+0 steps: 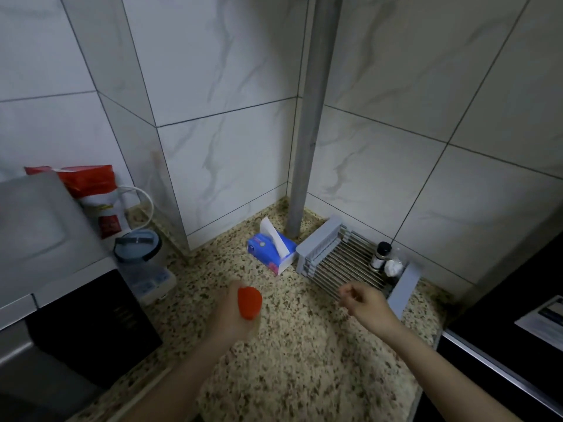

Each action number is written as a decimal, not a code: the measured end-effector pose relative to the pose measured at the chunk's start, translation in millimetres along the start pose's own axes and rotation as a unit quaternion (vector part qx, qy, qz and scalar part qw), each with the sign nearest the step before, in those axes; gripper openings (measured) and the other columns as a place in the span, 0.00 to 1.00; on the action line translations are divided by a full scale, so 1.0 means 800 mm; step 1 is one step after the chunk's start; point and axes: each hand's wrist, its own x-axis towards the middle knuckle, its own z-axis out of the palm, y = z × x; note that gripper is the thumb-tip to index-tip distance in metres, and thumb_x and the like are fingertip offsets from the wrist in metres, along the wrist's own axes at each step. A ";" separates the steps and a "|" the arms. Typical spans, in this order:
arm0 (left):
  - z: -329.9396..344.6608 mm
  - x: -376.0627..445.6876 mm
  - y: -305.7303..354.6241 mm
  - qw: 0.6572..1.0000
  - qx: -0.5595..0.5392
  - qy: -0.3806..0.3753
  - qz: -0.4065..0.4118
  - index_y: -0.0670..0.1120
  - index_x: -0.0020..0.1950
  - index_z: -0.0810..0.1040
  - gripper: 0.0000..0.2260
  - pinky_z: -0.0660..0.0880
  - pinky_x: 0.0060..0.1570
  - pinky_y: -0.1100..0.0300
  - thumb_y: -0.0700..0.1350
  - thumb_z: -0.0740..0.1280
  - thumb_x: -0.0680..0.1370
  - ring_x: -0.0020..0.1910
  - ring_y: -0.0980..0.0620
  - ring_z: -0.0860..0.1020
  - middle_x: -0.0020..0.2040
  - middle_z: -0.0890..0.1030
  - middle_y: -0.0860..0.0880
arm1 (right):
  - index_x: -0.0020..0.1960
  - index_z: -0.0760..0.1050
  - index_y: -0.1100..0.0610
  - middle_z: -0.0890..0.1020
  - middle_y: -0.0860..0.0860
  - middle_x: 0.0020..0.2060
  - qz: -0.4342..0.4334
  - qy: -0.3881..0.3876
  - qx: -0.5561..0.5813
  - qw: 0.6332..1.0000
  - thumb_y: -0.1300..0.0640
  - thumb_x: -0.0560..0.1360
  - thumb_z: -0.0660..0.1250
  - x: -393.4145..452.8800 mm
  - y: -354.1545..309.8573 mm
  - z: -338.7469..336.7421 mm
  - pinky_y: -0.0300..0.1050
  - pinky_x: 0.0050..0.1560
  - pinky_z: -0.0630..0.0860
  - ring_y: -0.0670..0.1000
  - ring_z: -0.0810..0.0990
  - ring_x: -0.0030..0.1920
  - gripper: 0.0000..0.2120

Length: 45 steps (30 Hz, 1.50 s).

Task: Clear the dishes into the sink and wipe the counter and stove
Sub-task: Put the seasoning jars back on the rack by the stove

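Bench (pixel 304 345) is what this wipe-down is about, and the speckled stone lies directly under and ahead of both hands, running away toward the tiled corner. Left hand (pixel 234 315) grips an orange-capped bottle (pixel 249 301), held upright above the stone. Right hand (pixel 365 300) hovers with fingers loosely curled, holding nothing I can make out. The tissue box (pixel 272 251) sits beyond and between the hands, its sheet poking up, long axis angled toward the corner; the left hand looks slightly nearer, but it's occupied. The free right hand has the metal rack (pixel 344 263) just ahead of it.
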 end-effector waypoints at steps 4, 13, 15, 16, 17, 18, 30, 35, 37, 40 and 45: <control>0.003 0.012 0.014 0.999 -0.027 0.014 0.011 0.57 0.55 0.68 0.28 0.75 0.49 0.57 0.50 0.77 0.61 0.50 0.54 0.75 0.52 0.73 0.56 | 0.44 0.76 0.52 0.79 0.44 0.39 0.001 0.006 0.002 1.000 0.62 0.78 0.62 0.016 0.009 -0.004 0.34 0.42 0.72 0.48 0.78 0.43 0.08; 0.026 0.076 0.125 0.986 -0.141 0.041 0.085 0.60 0.62 0.63 0.37 0.77 0.43 0.54 0.48 0.79 0.60 0.49 0.53 0.75 0.57 0.70 0.55 | 0.42 0.75 0.48 0.80 0.46 0.39 0.029 0.054 0.032 0.998 0.61 0.78 0.61 0.059 0.027 -0.036 0.33 0.41 0.71 0.49 0.78 0.43 0.10; 0.042 0.098 0.158 0.982 -0.155 0.019 0.110 0.62 0.63 0.61 0.38 0.78 0.46 0.53 0.47 0.79 0.61 0.51 0.55 0.74 0.57 0.68 0.57 | 0.46 0.76 0.50 0.81 0.48 0.40 0.043 0.085 0.025 0.995 0.59 0.78 0.61 0.071 0.037 -0.050 0.33 0.39 0.71 0.50 0.78 0.43 0.07; 0.049 0.107 0.172 0.980 -0.154 0.012 0.126 0.62 0.63 0.61 0.38 0.76 0.48 0.54 0.47 0.79 0.62 0.52 0.56 0.73 0.57 0.68 0.58 | 0.49 0.76 0.50 0.81 0.50 0.41 0.051 0.108 0.009 0.993 0.58 0.78 0.61 0.075 0.042 -0.057 0.35 0.40 0.72 0.50 0.79 0.43 0.06; 0.060 0.119 0.186 0.978 -0.148 0.001 0.144 0.61 0.63 0.60 0.38 0.75 0.49 0.56 0.46 0.79 0.62 0.53 0.56 0.72 0.57 0.67 0.59 | 0.51 0.76 0.51 0.82 0.51 0.43 0.062 0.141 -0.010 0.988 0.56 0.78 0.62 0.079 0.049 -0.066 0.39 0.41 0.73 0.51 0.79 0.43 0.05; 0.068 0.126 0.199 0.978 -0.141 -0.012 0.156 0.61 0.63 0.60 0.38 0.73 0.50 0.56 0.46 0.78 0.62 0.54 0.56 0.71 0.57 0.67 0.59 | 0.52 0.77 0.52 0.83 0.52 0.43 0.072 0.174 -0.029 0.982 0.55 0.77 0.63 0.082 0.055 -0.074 0.42 0.42 0.75 0.52 0.80 0.43 0.06; 0.199 0.233 0.228 0.975 -0.063 -0.137 0.164 0.53 0.69 0.62 0.41 0.74 0.57 0.55 0.46 0.79 0.61 0.59 0.52 0.72 0.60 0.71 0.53 | 0.67 0.68 0.56 0.73 0.53 0.62 0.089 0.244 -0.116 0.959 0.53 0.72 0.70 0.145 0.129 -0.141 0.42 0.53 0.71 0.53 0.75 0.59 0.25; 0.234 0.250 0.226 0.972 -0.044 -0.147 0.177 0.59 0.64 0.62 0.39 0.74 0.56 0.57 0.48 0.78 0.59 0.58 0.54 0.73 0.59 0.71 0.56 | 0.65 0.69 0.50 0.72 0.49 0.61 0.060 0.191 -0.117 0.973 0.55 0.70 0.71 0.168 0.138 -0.133 0.36 0.53 0.68 0.49 0.73 0.61 0.24; 0.239 0.253 0.233 0.969 -0.041 -0.146 0.194 0.58 0.64 0.63 0.36 0.74 0.56 0.57 0.48 0.78 0.61 0.58 0.54 0.73 0.58 0.72 0.56 | 0.66 0.68 0.50 0.72 0.49 0.61 0.060 0.182 -0.125 0.974 0.55 0.70 0.71 0.175 0.141 -0.131 0.35 0.53 0.67 0.48 0.73 0.62 0.26; 0.245 0.263 0.240 0.966 -0.031 -0.147 0.212 0.53 0.68 0.63 0.38 0.73 0.58 0.56 0.48 0.77 0.63 0.60 0.54 0.72 0.61 0.72 0.53 | 0.67 0.67 0.51 0.73 0.50 0.62 0.065 0.171 -0.141 0.973 0.55 0.70 0.71 0.183 0.151 -0.129 0.36 0.55 0.67 0.50 0.73 0.62 0.27; 0.251 0.274 0.248 0.965 -0.033 -0.148 0.214 0.52 0.68 0.64 0.37 0.74 0.58 0.53 0.46 0.77 0.63 0.60 0.51 0.73 0.61 0.73 0.51 | 0.65 0.72 0.54 0.75 0.51 0.58 0.052 0.191 -0.137 0.971 0.59 0.69 0.72 0.189 0.158 -0.124 0.28 0.53 0.62 0.50 0.75 0.59 0.26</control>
